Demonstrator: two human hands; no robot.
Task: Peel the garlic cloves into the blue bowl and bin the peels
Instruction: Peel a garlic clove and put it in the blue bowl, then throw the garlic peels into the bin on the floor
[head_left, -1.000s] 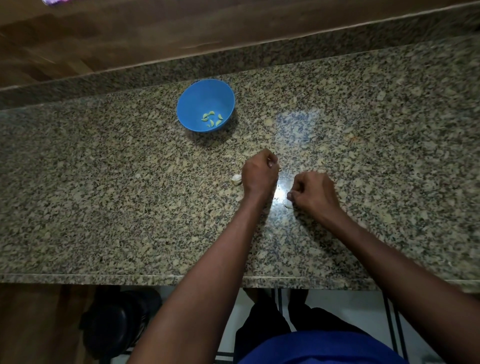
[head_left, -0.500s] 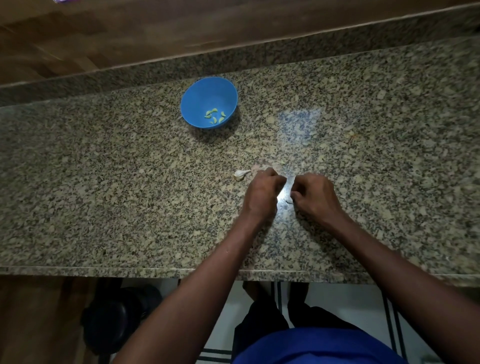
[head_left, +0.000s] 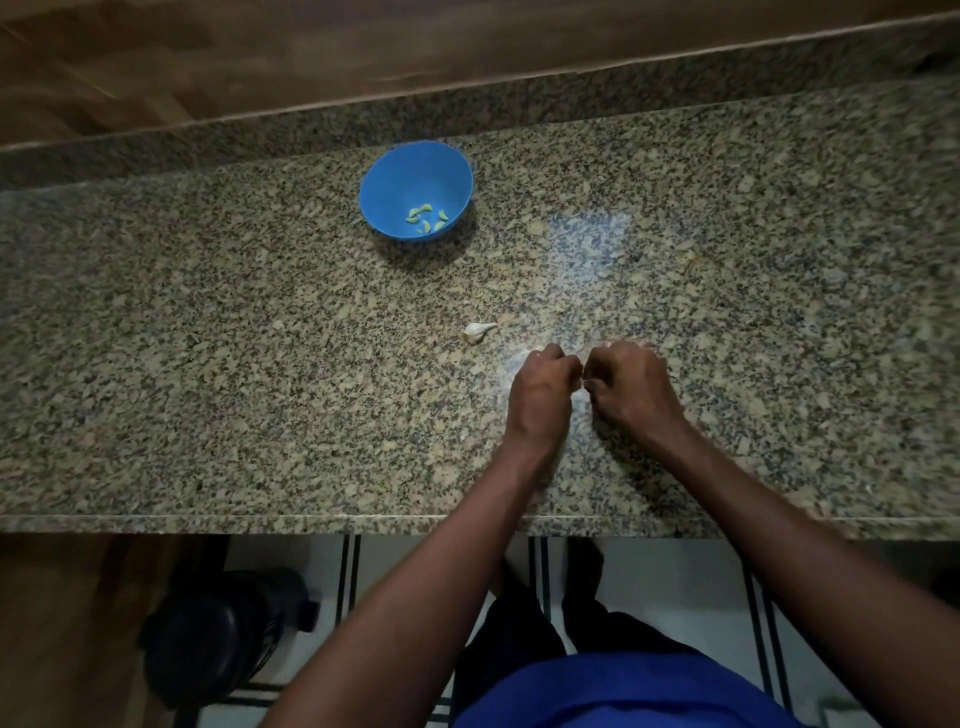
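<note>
Garlic cloves (head_left: 427, 219), already peeled and pale green, lie together at the bottom of the blue bowl (head_left: 395, 182), which stands on the far part of the granite counter (head_left: 208, 364), well apart from my hands. One unpeeled clove (head_left: 477, 331), white with a thin tail pointing right, lies on the stone between the bowl and my hands, nearer to my left hand (head_left: 540, 395) than to the bowl.

I hold both hands close together above the counter near its front edge, knuckles up, fingers curled inward toward each other. My left hand's fingertips meet those of my right hand (head_left: 631, 389), and a small pale speck shows in the gap where they come together; it is too small for me to say whether it is a clove or a bit of skin. Both hands appear to pinch at it, though the fingertips themselves are mostly hidden under my knuckles.

Below the counter edge, on the floor to the left, stands a dark round bin (head_left: 223, 634).
</note>
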